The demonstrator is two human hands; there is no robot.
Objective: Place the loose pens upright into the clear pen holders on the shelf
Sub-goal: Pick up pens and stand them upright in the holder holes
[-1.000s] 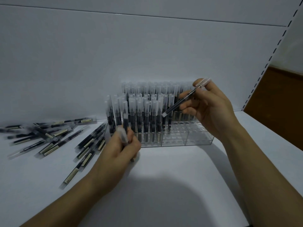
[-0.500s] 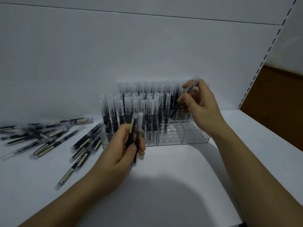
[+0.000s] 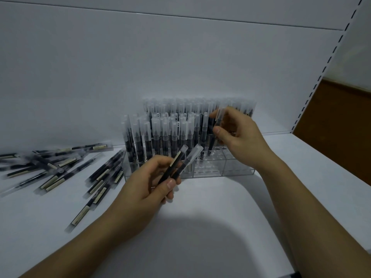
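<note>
White shelf (image 3: 220, 207), loose pens (image 3: 104, 169), beige labels (image 3: 81, 215) unreadable

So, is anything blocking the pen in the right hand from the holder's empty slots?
Nothing visible does. The right hand holds the pen nearly upright, its lower end down at the empty slots of the clear holder. The standing pens crowd close on its left and behind.

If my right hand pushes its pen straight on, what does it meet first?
Likely an empty hole in the clear acrylic pen holder, where the right hand aims its black pen; depth unclear.
</note>
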